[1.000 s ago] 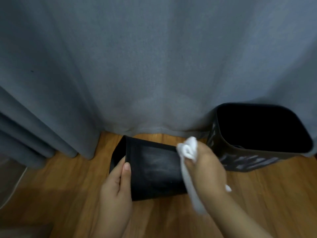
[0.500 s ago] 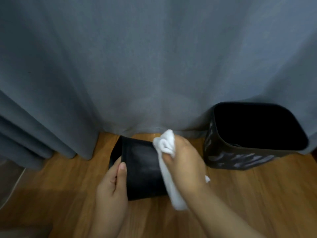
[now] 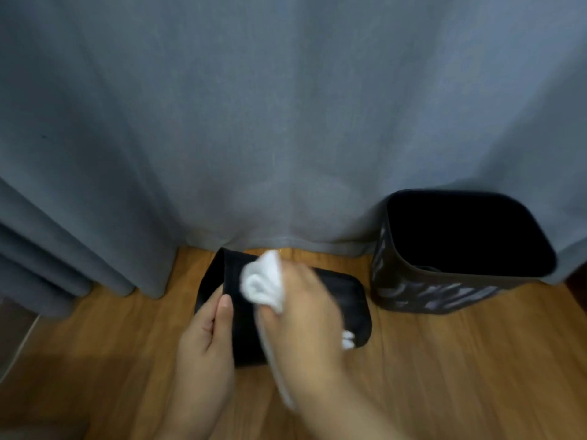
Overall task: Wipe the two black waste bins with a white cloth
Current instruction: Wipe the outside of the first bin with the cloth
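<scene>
Your right hand presses a bunched white cloth onto the tipped-over black plastic bin. Your left hand grips its edge, fingers curled. No readable writing.

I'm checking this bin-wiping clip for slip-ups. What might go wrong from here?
The tipped bin is steadied only by the left hand at one edge, so the right hand's wiping may shift it. The white cloth's loose tail could drag along the wooden floor. The upright bin stands close enough to get knocked.

left hand: bare, no rings | right hand: bare, blurred | forearms: sleeveless
</scene>
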`<state>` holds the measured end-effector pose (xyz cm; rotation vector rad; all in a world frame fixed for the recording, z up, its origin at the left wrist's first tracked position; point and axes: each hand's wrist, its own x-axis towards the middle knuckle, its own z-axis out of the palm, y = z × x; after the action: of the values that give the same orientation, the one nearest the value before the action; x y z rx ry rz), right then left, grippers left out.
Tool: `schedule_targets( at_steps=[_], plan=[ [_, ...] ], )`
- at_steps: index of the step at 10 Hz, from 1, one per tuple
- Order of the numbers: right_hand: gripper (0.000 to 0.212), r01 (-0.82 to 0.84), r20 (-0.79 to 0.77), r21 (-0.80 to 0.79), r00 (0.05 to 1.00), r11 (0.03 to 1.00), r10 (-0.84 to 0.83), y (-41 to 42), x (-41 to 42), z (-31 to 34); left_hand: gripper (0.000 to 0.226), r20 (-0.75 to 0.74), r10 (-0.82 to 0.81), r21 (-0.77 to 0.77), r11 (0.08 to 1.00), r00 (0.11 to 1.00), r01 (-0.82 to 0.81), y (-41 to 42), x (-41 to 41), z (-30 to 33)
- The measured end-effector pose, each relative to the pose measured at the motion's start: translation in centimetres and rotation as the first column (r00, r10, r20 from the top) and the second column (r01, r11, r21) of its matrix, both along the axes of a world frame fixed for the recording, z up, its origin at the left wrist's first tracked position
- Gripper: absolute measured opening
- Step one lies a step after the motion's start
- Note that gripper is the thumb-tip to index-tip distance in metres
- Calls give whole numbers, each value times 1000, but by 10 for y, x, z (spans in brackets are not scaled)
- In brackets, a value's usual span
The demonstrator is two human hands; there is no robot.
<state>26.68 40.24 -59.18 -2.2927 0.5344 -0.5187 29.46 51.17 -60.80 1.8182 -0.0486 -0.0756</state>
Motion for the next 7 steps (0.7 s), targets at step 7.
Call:
schedule_targets(
  at_steps=[7],
  plan=[
    [43,-100,8,35,995,994,100,-12,-24,-25,31,-88,94,-91,991,992,-102,-7,9,0]
  ],
)
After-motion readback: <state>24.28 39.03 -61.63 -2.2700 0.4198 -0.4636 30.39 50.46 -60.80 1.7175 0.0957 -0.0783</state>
